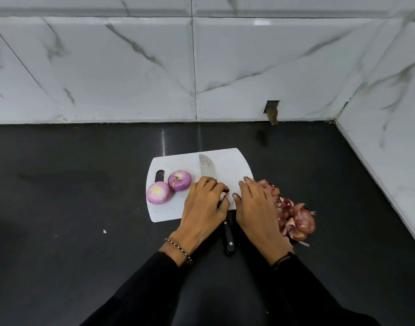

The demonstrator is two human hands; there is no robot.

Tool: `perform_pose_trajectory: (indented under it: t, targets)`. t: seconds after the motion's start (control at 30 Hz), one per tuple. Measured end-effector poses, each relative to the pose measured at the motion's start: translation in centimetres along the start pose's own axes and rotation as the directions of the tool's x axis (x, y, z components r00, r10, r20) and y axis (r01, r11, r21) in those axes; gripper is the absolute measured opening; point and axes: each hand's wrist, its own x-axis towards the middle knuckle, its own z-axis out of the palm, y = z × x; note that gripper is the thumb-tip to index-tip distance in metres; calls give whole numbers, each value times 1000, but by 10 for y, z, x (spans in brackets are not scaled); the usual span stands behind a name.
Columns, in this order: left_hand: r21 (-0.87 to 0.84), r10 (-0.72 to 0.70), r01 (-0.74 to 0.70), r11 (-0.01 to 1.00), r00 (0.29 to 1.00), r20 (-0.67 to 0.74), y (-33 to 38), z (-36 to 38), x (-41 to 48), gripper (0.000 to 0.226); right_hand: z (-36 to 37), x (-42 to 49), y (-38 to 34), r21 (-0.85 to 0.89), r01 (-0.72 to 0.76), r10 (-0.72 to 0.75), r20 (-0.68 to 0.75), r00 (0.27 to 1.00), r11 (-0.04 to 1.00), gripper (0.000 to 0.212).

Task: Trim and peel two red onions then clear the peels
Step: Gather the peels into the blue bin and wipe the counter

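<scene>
Nearly finished, a person in black sleeves clears onion skins at a dark bench [84, 208]. Nearest the camera, at 6 o'clock of the board [227, 165], the knife [229, 241] lies idle. Its black handle hangs off the board's near edge and its blade points to 12 o'clock, running between the two hands. The left hand [203, 203] rests on the board over the knife, knuckles raised and fingers bent. A pale scrap shows at its fingertips, but whether it pinches that scrap cannot be told. The right hand [254, 205] lies flat, fingers straight, at the board's 3 o'clock edge. Its outer side is against the peels [295, 220], heaped on the bench from 3 to 5 o'clock of the board. Farther off, at 9 o'clock, the onions [159, 192] sit touching on the board beside its handle slot, both trimmed and bare of skin. Beyond, a marble-tiled wall [131, 67] closes the scene. Trimming and peeling look complete, and clearing is the step in hand. Done well, the flat hand would sweep in one steady stroke toward 3 o'clock, low against the board so thin scraps cannot slip under, and clear of the blade's edge. The scrap by the left fingers belongs in the same heap before the lot is lifted away.
</scene>
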Motion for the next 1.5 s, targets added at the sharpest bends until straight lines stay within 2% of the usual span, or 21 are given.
perform_pose_trajectory:
  t: [0.13,0.27,0.37,0.5,0.63,0.73,0.9,1.07,1.2,1.27,1.33,1.5]
  targets:
    - [4,9,-9,1000,999,33,9,6,-4,17,4,-22,16,-115,24,-13,94,995,993,52]
    - [4,23,-23,1000,999,47,12,5,-8,18,-6,-39,32,-221,1,29,134,990,975,61]
    - [-10,28,-27,1000,998,60,17,5,-8,19,-11,-40,31,-169,-9,24,86,996,986,48]
    - [3,41,-41,999,995,87,24,5,-11,22,-11,-46,20,-17,90,-89,29,996,996,30]
    - [18,36,-38,999,995,91,22,6,-11,22,-14,-45,28,-38,86,-86,-4,996,996,14]
    - [21,21,-24,1000,995,102,22,4,-9,22,-26,-38,40,-91,30,-30,-1,1000,995,18]
    - [35,24,-27,999,995,100,21,2,-10,21,-28,-33,31,-42,117,-118,-16,993,992,12]
    - [33,21,-24,999,997,78,20,2,-7,22,-27,-21,36,-31,65,-66,-27,997,997,4]
    - [33,25,-30,999,991,128,22,4,-5,27,-20,-3,41,-88,79,-71,88,994,993,19]
    - [24,14,-18,1000,989,148,23,4,-5,29,-20,-2,46,-97,82,-68,144,987,992,12]
    - [7,1,-2,1000,988,153,24,2,-4,30,-26,-2,54,-60,66,-56,145,988,996,13]
    - [-94,-10,30,995,977,213,35,1,3,34,-51,4,89,270,-66,34,122,992,961,21]
